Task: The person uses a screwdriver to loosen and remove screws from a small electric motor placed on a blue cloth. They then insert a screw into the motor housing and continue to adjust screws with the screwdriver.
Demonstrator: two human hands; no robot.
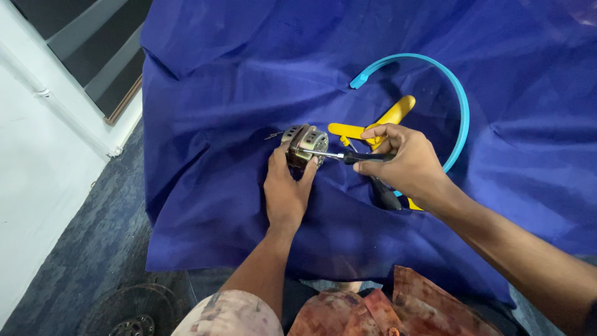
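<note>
Your left hand (pixel 285 194) grips the motor (pixel 303 147); right hand (pixel 404 163) holds the screwdriver (pixel 341 155), whose tip may slip toward your fingers.

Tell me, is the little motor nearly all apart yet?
Looks done: yellow blades and blue ring lie loose on the cloth. In hand: left hand steadies the motor; right hand drives a screwdriver into it. Left: the casing still looks closed.
</note>
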